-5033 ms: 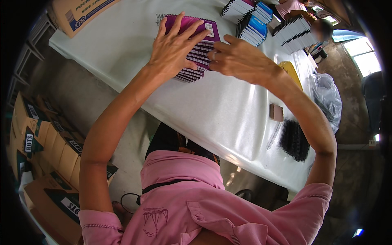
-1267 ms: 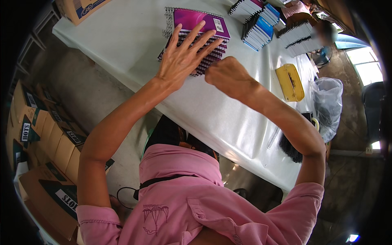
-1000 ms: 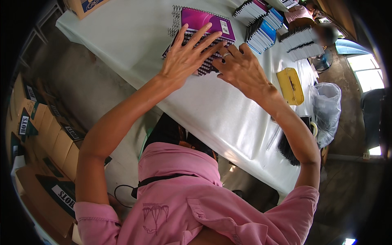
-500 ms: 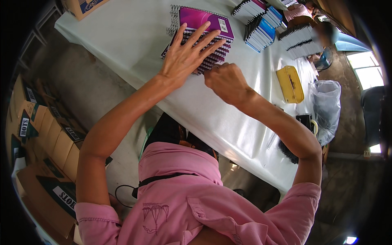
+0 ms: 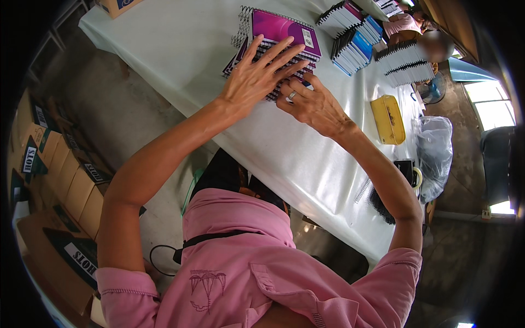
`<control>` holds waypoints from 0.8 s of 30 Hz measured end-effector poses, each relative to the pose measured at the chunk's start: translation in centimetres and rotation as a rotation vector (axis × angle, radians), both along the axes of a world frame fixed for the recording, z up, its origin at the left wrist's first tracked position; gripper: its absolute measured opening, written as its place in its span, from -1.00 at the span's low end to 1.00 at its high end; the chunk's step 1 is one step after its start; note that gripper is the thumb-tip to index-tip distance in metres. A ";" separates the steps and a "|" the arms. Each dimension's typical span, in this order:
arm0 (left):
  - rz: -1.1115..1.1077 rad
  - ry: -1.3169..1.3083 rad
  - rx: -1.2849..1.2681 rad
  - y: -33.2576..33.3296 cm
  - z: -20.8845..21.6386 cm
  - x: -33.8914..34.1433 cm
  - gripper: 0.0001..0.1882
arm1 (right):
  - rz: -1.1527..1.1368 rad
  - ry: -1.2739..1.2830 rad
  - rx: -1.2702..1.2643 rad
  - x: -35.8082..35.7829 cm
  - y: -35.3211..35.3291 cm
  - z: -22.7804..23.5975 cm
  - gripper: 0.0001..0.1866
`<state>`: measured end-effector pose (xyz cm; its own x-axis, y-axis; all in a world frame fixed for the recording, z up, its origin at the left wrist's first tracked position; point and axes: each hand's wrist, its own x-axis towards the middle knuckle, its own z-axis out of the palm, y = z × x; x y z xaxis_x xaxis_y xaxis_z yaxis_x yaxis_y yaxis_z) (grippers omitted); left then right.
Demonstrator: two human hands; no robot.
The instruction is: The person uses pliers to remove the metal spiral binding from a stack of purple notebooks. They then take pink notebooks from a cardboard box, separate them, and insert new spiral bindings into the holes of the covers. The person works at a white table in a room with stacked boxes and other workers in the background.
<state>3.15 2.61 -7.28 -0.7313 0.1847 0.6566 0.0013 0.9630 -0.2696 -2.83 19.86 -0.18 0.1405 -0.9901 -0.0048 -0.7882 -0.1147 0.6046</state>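
A stack of purple spiral-bound notebooks (image 5: 276, 24) lies near the table's front edge, coil bindings showing along its sides. My left hand (image 5: 247, 82) rests on the stack with its fingers spread, the fingertips on the top purple cover. At the near right corner, my right hand (image 5: 316, 108), which wears a ring, bends its fingers in against the lower notebooks and their coils. Those fingers look closed, but their tips are hidden, so what they hold cannot be made out.
Blue-covered notebooks (image 5: 353, 50) and wire-bound stacks (image 5: 406, 63) stand at the far right, near another person (image 5: 403, 26). A yellow case (image 5: 388, 121), a clear plastic bag (image 5: 435, 158) and a tape roll (image 5: 417, 177) lie along the table's right side. Cardboard boxes (image 5: 63, 183) fill the left floor.
My right hand has turned and opened somewhat from a tight fist, its index finger lifting and the ring coming into sight. My left hand stays on the stack. The view has shifted slightly.
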 end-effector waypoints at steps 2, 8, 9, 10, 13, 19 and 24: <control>0.053 -0.017 -0.068 -0.1 0.3 -0.1 0.01 | -0.021 -0.014 0.035 -0.1 0.0 0.0 -0.72; 0.003 0.001 -0.022 -0.3 0.4 0.1 -0.06 | 0.042 -0.042 -0.042 0.1 -0.2 -0.5 -0.82; 0.000 0.006 -0.020 -0.3 0.4 0.1 -0.07 | 0.022 -0.012 -0.046 0.4 -0.2 -0.6 -0.83; -0.004 0.011 -0.018 -0.3 0.4 0.2 -0.07 | 0.003 0.018 -0.050 0.8 -0.2 -0.6 -0.85; -0.029 0.003 0.022 -0.2 0.4 0.2 -0.08 | -0.073 0.062 -0.014 1.6 -0.5 -0.8 -0.86; -0.046 -0.028 0.070 0.0 0.6 0.1 -0.14 | -0.464 0.021 0.289 3.3 -3.5 -0.2 -0.92; -0.062 -0.045 0.056 -0.1 1.1 0.3 -0.12 | -0.835 -0.052 0.350 5.5 -5.3 0.3 -0.86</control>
<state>3.47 2.51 -6.21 -0.7487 0.1940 0.6339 0.0719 0.9744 -0.2132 2.67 14.52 0.07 -0.6141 -0.7131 -0.3382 -0.7226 0.3357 0.6043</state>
